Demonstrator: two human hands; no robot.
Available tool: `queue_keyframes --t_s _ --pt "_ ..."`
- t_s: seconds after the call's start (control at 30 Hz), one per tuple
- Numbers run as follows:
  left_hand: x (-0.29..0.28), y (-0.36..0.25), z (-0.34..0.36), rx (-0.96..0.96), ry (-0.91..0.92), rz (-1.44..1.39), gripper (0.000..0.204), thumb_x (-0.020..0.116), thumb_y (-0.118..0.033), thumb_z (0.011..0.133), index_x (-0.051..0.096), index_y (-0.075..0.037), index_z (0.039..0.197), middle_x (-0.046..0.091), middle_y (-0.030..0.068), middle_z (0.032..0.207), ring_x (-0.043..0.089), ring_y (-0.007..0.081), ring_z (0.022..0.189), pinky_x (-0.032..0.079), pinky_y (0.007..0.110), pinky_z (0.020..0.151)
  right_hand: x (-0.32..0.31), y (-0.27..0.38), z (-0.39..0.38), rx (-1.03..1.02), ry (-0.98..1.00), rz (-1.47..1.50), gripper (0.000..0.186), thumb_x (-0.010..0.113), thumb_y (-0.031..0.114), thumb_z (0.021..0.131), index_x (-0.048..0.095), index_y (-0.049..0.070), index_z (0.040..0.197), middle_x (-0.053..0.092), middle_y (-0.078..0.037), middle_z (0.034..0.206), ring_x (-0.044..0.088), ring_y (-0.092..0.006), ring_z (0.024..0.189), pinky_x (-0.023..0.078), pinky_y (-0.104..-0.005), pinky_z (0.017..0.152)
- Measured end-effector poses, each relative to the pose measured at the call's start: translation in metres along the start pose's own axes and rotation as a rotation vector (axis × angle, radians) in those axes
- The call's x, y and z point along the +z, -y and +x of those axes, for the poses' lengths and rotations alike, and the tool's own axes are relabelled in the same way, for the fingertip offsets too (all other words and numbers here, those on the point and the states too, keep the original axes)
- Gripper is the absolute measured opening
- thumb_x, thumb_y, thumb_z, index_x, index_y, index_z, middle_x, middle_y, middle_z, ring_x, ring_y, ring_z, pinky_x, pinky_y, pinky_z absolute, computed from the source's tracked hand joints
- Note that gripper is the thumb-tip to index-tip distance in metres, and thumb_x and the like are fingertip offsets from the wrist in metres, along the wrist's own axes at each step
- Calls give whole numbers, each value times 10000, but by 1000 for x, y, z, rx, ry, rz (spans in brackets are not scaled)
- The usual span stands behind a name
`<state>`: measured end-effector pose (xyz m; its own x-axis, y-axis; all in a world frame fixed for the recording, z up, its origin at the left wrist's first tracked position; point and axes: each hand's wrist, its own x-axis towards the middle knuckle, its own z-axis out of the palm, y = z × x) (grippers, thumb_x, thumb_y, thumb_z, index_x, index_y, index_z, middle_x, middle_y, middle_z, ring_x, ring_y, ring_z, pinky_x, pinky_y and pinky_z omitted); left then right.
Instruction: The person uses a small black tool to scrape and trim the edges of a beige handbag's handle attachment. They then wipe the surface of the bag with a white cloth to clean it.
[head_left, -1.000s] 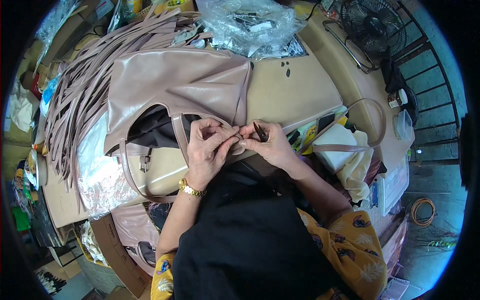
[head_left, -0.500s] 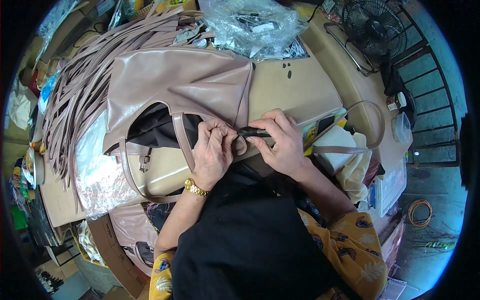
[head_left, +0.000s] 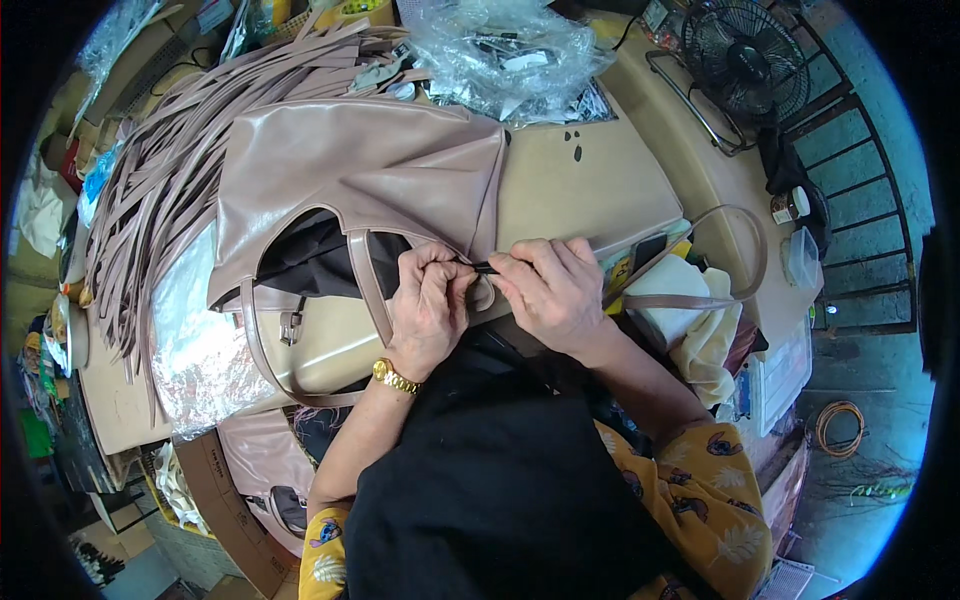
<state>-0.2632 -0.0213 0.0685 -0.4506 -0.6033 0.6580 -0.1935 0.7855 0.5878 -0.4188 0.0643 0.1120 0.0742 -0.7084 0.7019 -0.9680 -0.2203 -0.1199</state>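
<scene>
A dusty-pink handbag [head_left: 350, 150] lies on its side on the table, its dark lining [head_left: 315, 255] showing through the opening. Beside the bag's near right corner, my left hand [head_left: 428, 300] is closed in a pinch. Across from it, my right hand [head_left: 552, 292] also pinches, fingertips almost meeting the left ones. Between them runs a slim black piece [head_left: 484, 268], its ends hidden in my fingers; its exact kind cannot be made out. A rounded pink flap [head_left: 481, 296] shows just below the fingertips. The bag's handle [head_left: 366, 280] passes left of my left hand.
Long pink strips [head_left: 160, 200] are heaped at the left, near a clear plastic sheet [head_left: 190, 360]. A crumpled plastic bag [head_left: 510, 60] sits at the back. On the right are a black fan [head_left: 748, 55], a jar [head_left: 789, 206] and a looped pink strap [head_left: 760, 255].
My right fingers have curled in more tightly around the black piece, and less of it shows. My left hand stays nearly in place, and the handbag has shifted very slightly.
</scene>
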Motion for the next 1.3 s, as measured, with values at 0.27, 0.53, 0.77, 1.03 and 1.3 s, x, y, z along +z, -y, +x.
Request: queue_keyframes --t_s 0.27,0.53,0.77,1.03,1.3 --pt "-54 -29 -17 131 643 -240 228 686 -236 863 600 -46 770 583 106 817 591 319 774 461 402 712 -7 -14 -6 494 16 472 321 807 148 740 657 68 1012 570 -56 860 613 -201 781 500 -347 732" --pt "-60 -10 11 -159 224 155 245 725 -67 798 588 0 989 598 152 1032 575 342 894 476 412 776 30 -1 5 612 229 838 311 775 14 735 657 5 1023 587 -86 863 615 -169 779 521 -291 712" --pt "-59 -6 23 -8 12 93 175 718 36 756 625 -30 889 611 124 987 587 327 868 479 403 760 26 -3 27 491 -15 802 133 694 -60 766 665 -40 894 612 -58 784 591 -105 691 463 -256 623" --pt "-54 -3 14 -52 18 87 151 723 36 760 624 -7 866 582 121 865 594 289 788 485 375 685 33 -20 18 977 116 1250 218 660 218 942 686 29 836 599 23 662 509 -59 606 396 -245 559" --pt "-41 -12 14 -522 105 -434 132 714 -79 894 683 44 933 688 50 782 608 70 682 507 233 642 25 -18 11 762 350 1082 151 712 145 905 709 -5 925 678 -2 812 588 -60 754 472 -228 697"
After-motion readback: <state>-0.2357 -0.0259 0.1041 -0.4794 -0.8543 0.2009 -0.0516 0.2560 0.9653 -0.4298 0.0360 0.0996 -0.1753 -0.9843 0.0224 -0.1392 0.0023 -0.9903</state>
